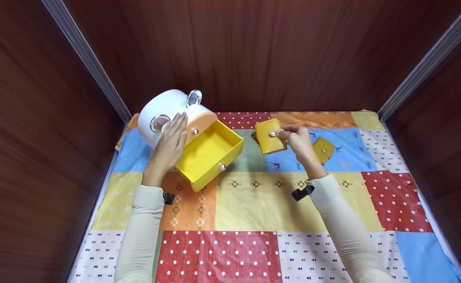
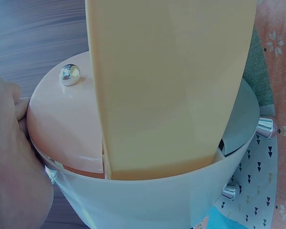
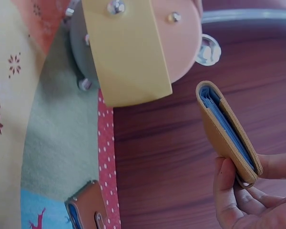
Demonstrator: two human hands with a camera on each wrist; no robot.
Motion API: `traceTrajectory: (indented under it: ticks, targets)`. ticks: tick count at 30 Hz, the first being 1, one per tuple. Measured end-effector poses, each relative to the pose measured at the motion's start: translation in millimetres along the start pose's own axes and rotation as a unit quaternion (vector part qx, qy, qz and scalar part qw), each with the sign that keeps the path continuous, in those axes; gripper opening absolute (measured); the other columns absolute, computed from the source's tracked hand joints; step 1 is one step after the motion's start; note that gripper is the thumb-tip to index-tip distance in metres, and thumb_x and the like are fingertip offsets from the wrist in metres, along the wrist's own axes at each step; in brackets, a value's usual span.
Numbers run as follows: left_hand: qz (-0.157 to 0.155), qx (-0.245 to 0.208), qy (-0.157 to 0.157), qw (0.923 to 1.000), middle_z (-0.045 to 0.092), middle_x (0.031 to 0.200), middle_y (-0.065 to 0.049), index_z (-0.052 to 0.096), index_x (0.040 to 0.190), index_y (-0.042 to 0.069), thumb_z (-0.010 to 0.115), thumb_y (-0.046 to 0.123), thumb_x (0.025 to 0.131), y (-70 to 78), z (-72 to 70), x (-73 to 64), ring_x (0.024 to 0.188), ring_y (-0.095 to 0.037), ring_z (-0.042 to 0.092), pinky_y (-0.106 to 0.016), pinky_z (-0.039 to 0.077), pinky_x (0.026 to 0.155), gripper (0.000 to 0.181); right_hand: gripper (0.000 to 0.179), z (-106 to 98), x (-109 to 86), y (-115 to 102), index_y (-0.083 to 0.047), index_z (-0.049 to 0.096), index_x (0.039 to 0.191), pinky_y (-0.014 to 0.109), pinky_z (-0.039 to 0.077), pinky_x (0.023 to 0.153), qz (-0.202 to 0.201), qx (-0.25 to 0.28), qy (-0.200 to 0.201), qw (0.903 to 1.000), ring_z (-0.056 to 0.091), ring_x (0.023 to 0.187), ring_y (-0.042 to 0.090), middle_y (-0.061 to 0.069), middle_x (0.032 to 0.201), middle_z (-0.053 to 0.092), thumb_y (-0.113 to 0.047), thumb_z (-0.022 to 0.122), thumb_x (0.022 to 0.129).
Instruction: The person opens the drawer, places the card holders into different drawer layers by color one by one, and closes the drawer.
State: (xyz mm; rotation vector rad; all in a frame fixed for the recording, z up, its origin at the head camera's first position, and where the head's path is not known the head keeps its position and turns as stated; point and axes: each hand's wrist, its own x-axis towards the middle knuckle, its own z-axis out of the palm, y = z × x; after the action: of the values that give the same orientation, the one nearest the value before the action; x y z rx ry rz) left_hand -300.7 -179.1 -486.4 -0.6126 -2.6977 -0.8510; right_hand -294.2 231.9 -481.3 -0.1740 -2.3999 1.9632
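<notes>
My left hand (image 1: 170, 137) rests with straight fingers on the top of a white rounded drawer box (image 1: 167, 100). The yellow drawer (image 1: 209, 147) is pulled out, and its inside looks bare. Between the thumb and fingers of my right hand (image 1: 298, 141), a yellow snap wallet (image 1: 268, 143) is held above the table, right of the drawer. Its layered inner sleeves (image 3: 224, 124) show in the right wrist view. A brown wallet (image 3: 88, 207) lies below, mostly hidden behind the held one in the head view. Right of my right hand lies a mustard wallet (image 1: 321, 149).
The box has a peach upper drawer (image 2: 66, 119) with a shiny knob (image 2: 70, 75), and shiny round feet (image 1: 194, 98). A patchwork cloth (image 1: 254, 200) covers the table. Brown wood-grain panels (image 1: 238, 55) stand close at the back and both sides.
</notes>
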Motion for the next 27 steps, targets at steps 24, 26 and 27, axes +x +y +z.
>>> traceTrajectory:
  ticks: [24,26,27]
  targets:
    - [-0.002,0.002,-0.001,1.0,0.027,0.177,-0.005,0.031,0.168,0.009,0.034,0.027,0.117,-0.9,-0.4,0.4,0.167,-0.025,0.018,-0.043,0.008,0.139,0.054,0.039,45.0,3.5,-18.5,0.009,0.068,0.131,0.022,0.061,0.066,0.011,0.014,-0.026,0.9995,0.069,0.078,0.012,0.015,0.106,0.072,-0.012,0.07,0.098]
    - [-0.002,0.001,-0.001,1.0,0.027,0.177,-0.005,0.031,0.168,0.009,0.033,0.027,0.117,-1.0,-0.6,0.3,0.167,-0.026,0.018,-0.044,0.008,0.139,0.054,0.039,47.3,3.1,-20.3,0.008,0.068,0.132,0.022,0.061,0.066,0.014,0.013,-0.029,0.9994,0.069,0.079,0.012,0.016,0.108,0.072,-0.013,0.071,0.099]
    - [-0.002,0.001,-0.001,1.0,0.027,0.177,-0.005,0.031,0.168,0.009,0.033,0.028,0.117,-0.9,-0.6,0.3,0.167,-0.026,0.018,-0.044,0.008,0.139,0.054,0.039,48.5,3.3,-20.8,0.008,0.068,0.132,0.023,0.062,0.065,0.014,0.012,-0.03,0.9994,0.069,0.079,0.012,0.015,0.107,0.072,-0.013,0.071,0.099]
